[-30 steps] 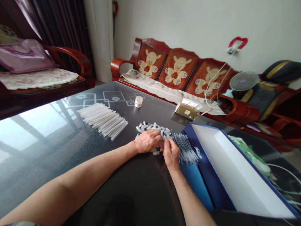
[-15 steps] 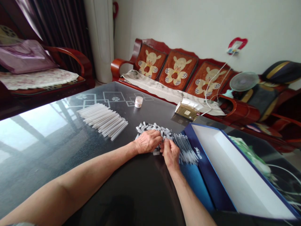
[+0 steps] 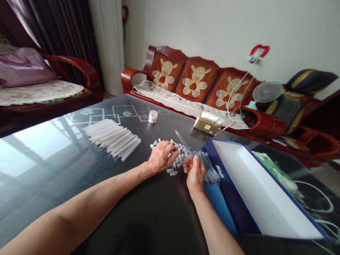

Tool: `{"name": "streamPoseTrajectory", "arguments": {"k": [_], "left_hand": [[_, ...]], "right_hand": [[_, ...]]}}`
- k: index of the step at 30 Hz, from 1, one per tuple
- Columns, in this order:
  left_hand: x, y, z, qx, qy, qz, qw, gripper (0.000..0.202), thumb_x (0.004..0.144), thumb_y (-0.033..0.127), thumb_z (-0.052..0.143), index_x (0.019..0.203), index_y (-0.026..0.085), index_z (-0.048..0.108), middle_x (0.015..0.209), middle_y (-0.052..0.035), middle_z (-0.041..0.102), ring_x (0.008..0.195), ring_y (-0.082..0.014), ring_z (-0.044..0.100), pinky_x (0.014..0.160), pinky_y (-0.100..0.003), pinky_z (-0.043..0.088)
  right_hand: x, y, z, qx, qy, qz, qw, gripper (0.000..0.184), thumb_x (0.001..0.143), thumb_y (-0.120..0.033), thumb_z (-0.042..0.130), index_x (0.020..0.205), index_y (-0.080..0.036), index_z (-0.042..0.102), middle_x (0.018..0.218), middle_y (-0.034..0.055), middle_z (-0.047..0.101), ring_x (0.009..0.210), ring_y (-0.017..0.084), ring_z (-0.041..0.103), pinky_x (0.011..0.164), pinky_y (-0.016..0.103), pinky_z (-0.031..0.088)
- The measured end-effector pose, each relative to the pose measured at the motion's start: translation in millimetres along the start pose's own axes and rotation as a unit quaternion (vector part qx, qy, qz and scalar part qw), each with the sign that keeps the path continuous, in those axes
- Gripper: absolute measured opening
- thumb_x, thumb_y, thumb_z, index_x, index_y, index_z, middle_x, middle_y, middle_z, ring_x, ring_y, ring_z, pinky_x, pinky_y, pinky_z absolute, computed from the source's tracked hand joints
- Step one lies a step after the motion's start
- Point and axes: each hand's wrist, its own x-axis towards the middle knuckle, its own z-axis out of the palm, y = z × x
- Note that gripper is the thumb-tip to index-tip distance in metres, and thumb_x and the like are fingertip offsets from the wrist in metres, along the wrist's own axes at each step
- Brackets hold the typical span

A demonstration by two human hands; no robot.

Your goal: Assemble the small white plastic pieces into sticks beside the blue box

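Note:
My left hand rests on a heap of small white and grey caps on the dark glass table; its fingers are curled and pinching among them. My right hand is closed in a pinch just to the right of it and holds a thin clear tube that slants up and away to the left. A bundle of the same thin clear tubes lies right beside this hand, against the edge of the open blue box.
A row of white tubes lies on the table to the left. Farther back stand a small white jar and a gold packet. White cables curl at the right, and a wooden sofa stands behind.
My right hand has drawn back a little and lifted one thin clear tube, which now points up over the caps. My left hand has shifted slightly on the heap. The view has turned slightly.

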Motion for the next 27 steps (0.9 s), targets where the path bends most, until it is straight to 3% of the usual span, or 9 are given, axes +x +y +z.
{"name": "streamPoseTrajectory", "arguments": {"k": [2, 5, 10, 12, 14, 17, 20, 23, 27], "left_hand": [[2, -1, 1.2, -0.097, 0.003, -0.125, 0.987, 0.032, 0.089, 0.043, 0.048, 0.082, 0.016, 0.065, 0.072, -0.0030, 0.062, 0.067, -0.0136, 0.057, 0.066, -0.026, 0.045], [8, -3, 2.9, -0.299, -0.018, -0.264, 0.917, 0.039, 0.086, 0.050, 0.050, 0.098, 0.017, 0.065, 0.073, -0.0013, 0.064, 0.063, -0.0123, 0.059, 0.059, -0.023, 0.046], [18, -2, 2.5, -0.529, 0.005, -0.382, 0.758, 0.038, 0.078, 0.044, 0.062, 0.100, 0.013, 0.062, 0.087, -0.0067, 0.066, 0.070, -0.0129, 0.062, 0.062, -0.023, 0.050], [21, -5, 1.3, -0.569, 0.006, -0.397, 0.720, 0.035, 0.077, 0.036, 0.061, 0.103, 0.013, 0.058, 0.087, -0.0072, 0.065, 0.068, -0.0119, 0.061, 0.062, -0.024, 0.051], [23, -10, -0.3, -0.552, 0.012, -0.392, 0.736, 0.036, 0.079, 0.030, 0.056, 0.110, 0.013, 0.055, 0.079, -0.0038, 0.062, 0.058, -0.0091, 0.056, 0.057, -0.023, 0.049], [21, -21, -2.8, -0.381, 0.032, -0.331, 0.863, 0.034, 0.084, 0.029, 0.048, 0.114, 0.015, 0.056, 0.070, 0.0005, 0.058, 0.052, -0.0076, 0.050, 0.054, -0.021, 0.044], [12, -28, -3.5, -0.124, 0.036, -0.182, 0.975, 0.030, 0.089, 0.032, 0.045, 0.110, 0.018, 0.062, 0.077, -0.0023, 0.061, 0.069, -0.0112, 0.056, 0.067, -0.022, 0.046], [3, -29, -1.0, 0.042, -0.002, -0.061, 0.997, 0.032, 0.093, 0.035, 0.041, 0.111, 0.020, 0.062, 0.081, -0.0043, 0.061, 0.077, -0.0133, 0.057, 0.068, -0.022, 0.045], [-4, -26, 3.6, 0.117, -0.043, 0.005, 0.992, 0.033, 0.094, 0.035, 0.038, 0.112, 0.020, 0.061, 0.078, -0.0042, 0.060, 0.073, -0.0133, 0.057, 0.064, -0.021, 0.044]], "right_hand": [[0, -1, 0, 0.010, -0.009, -0.007, 1.000, 0.044, 0.085, -0.058, 0.045, 0.073, -0.017, 0.054, 0.060, 0.0003, 0.059, 0.045, 0.009, 0.049, 0.041, 0.021, 0.036], [-4, -3, 1, -0.030, -0.059, -0.029, 0.997, 0.040, 0.085, -0.055, 0.046, 0.075, -0.017, 0.056, 0.065, 0.0013, 0.062, 0.049, 0.010, 0.052, 0.043, 0.021, 0.039], [-12, -8, 2, -0.155, -0.138, -0.113, 0.972, 0.029, 0.085, -0.045, 0.050, 0.084, -0.019, 0.063, 0.069, 0.0023, 0.066, 0.057, 0.014, 0.059, 0.053, 0.024, 0.046], [-13, -12, 1, -0.202, -0.174, -0.175, 0.948, 0.025, 0.085, -0.039, 0.051, 0.085, -0.019, 0.065, 0.073, 0.0034, 0.066, 0.064, 0.016, 0.061, 0.060, 0.026, 0.048], [-14, -17, 0, -0.245, -0.205, -0.233, 0.918, 0.022, 0.086, -0.033, 0.049, 0.086, -0.019, 0.067, 0.080, 0.0043, 0.066, 0.070, 0.016, 0.061, 0.065, 0.027, 0.048], [-14, -25, -3, -0.307, -0.236, -0.287, 0.876, 0.018, 0.084, -0.024, 0.049, 0.089, -0.020, 0.066, 0.087, 0.0050, 0.063, 0.077, 0.017, 0.059, 0.073, 0.028, 0.048], [-17, -28, -5, -0.380, -0.261, -0.331, 0.823, 0.018, 0.077, -0.019, 0.054, 0.090, -0.020, 0.067, 0.090, 0.0059, 0.060, 0.088, 0.020, 0.057, 0.082, 0.033, 0.045], [-21, -27, -3, -0.449, -0.266, -0.363, 0.772, 0.021, 0.072, -0.018, 0.058, 0.091, -0.021, 0.068, 0.091, 0.0065, 0.059, 0.090, 0.022, 0.054, 0.083, 0.037, 0.042], [-25, -25, 1, -0.491, -0.262, -0.379, 0.739, 0.018, 0.071, -0.018, 0.059, 0.087, -0.022, 0.068, 0.089, 0.0064, 0.058, 0.086, 0.022, 0.051, 0.078, 0.037, 0.039]]}}
